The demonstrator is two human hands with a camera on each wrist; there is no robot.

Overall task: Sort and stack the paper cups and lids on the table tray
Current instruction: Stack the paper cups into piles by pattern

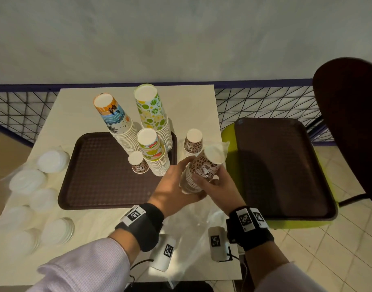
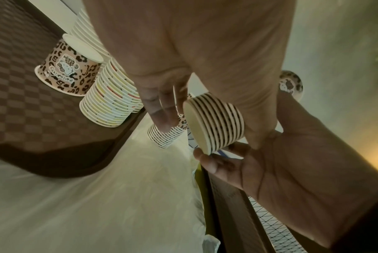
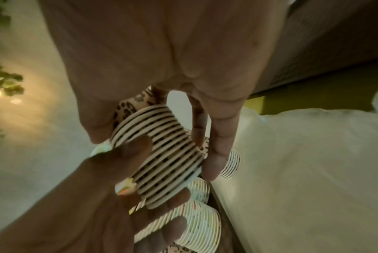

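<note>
Both hands hold one tilted stack of leopard-print cups [image 1: 203, 168] just above the table, right of the brown tray [image 1: 100, 178]. My left hand [image 1: 176, 184] grips the wide rim end [image 2: 216, 123]. My right hand [image 1: 214, 185] curls round the stack's middle [image 3: 166, 154]. On the tray stand a beach-print stack [image 1: 115, 121], a lime-print stack [image 1: 152, 110], a fruit-print stack [image 1: 154, 152] and a single leopard cup [image 1: 138, 164], all upside down. Another leopard stack [image 1: 193, 142] stands on the table beside the tray. White lids [image 1: 52, 161] lie in piles at the table's left.
Clear plastic wrap [image 1: 193, 226] lies on the table near the front edge. A second brown tray [image 1: 282, 169] rests on a green seat to the right, with a dark chair back [image 1: 349, 123] behind it. A wire fence [image 1: 22, 114] runs behind the table.
</note>
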